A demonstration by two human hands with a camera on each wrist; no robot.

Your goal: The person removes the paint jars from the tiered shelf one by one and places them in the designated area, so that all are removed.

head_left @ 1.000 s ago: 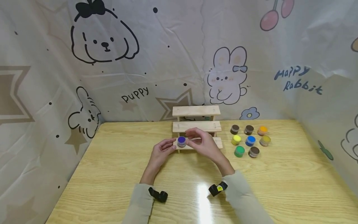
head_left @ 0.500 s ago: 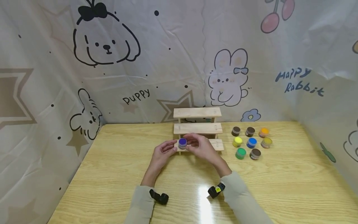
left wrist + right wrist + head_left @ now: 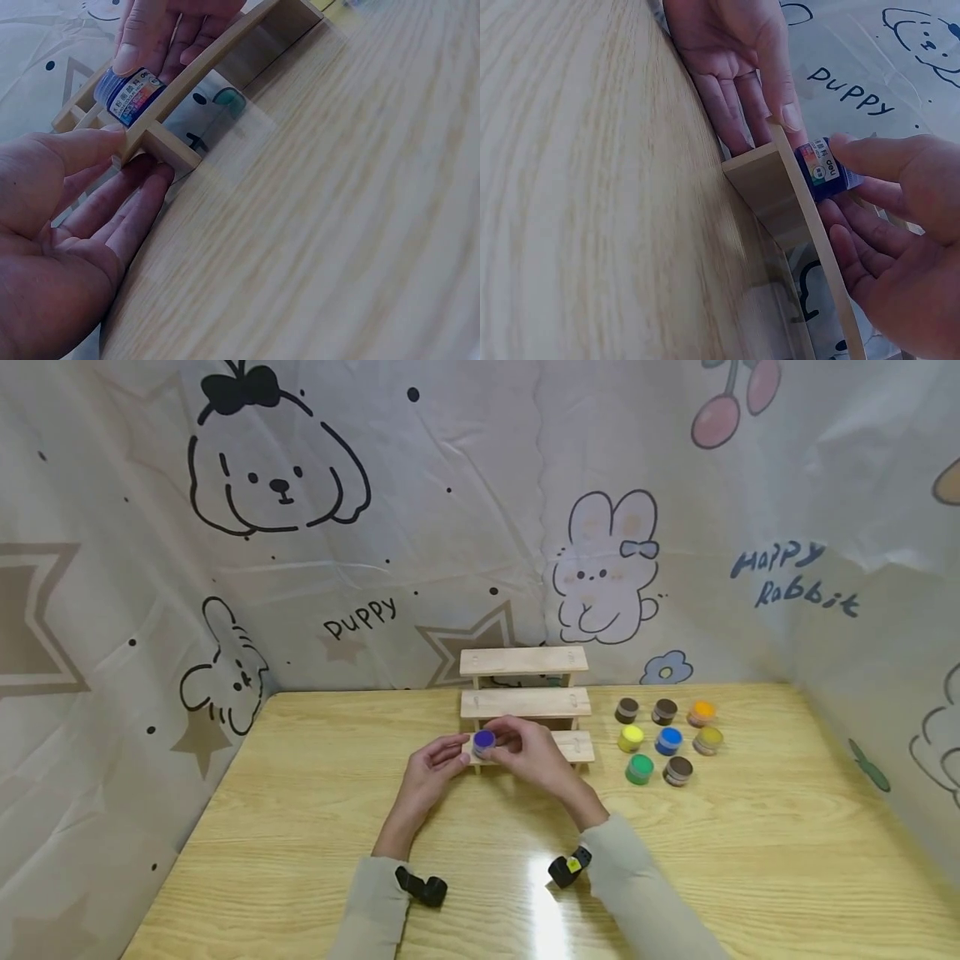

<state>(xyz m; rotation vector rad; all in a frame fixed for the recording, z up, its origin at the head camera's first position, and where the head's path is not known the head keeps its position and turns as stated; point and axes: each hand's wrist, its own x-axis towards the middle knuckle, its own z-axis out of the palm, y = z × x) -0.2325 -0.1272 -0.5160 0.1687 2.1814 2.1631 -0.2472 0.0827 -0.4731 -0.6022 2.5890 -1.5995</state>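
Note:
A small purple-lidded paint jar (image 3: 483,742) stands at the left end of the lowest step of a three-step wooden display rack (image 3: 573,746). My right hand (image 3: 531,758) pinches the jar from its right side. In the right wrist view, the thumb of the right hand (image 3: 930,247) lies on the jar's label and the other fingers curl behind it. My left hand (image 3: 429,775) grips the left end of that step. The left wrist view shows the left hand (image 3: 67,232) with its thumb along the board's end and fingers below, near the rack's leg.
Right of the rack, several more paint jars stand in loose rows: dark brown, orange, yellow (image 3: 631,739), blue (image 3: 669,741), ochre and green (image 3: 640,769). The rack stands near the back edge of the wooden table (image 3: 300,827), before a printed cloth backdrop (image 3: 465,460).
My right hand has moved slightly left, its fingers closing in on the purple-lidded jar. The jar, the rack and my left hand keep their places; the head view shifts a little.

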